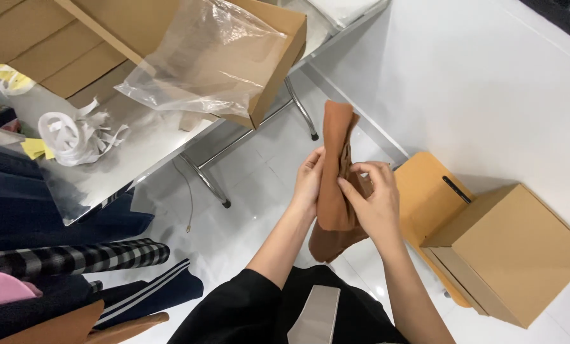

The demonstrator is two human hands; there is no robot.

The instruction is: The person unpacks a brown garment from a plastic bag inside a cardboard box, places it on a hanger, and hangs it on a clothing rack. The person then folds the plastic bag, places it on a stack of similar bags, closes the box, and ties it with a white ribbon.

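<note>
A rust-brown piece of cloth [336, 137], folded into a long narrow strip, stands upright between my two hands above the white floor. My left hand [309, 180] grips its left edge about halfway down. Pinching the cloth from the right side is my right hand [375, 202], thumb and fingers closed on it. The lower end of the cloth [328, 245] hangs loose below my hands. My black sleeves [246, 309] show at the bottom.
A metal table [138, 150] at the upper left carries an open cardboard box [269, 60], a clear plastic bag [202, 60] and white strips [75, 137]. Clothes [75, 261] pile at the left. A closed cardboard box [520, 251] sits on a yellow stool [425, 197] at the right.
</note>
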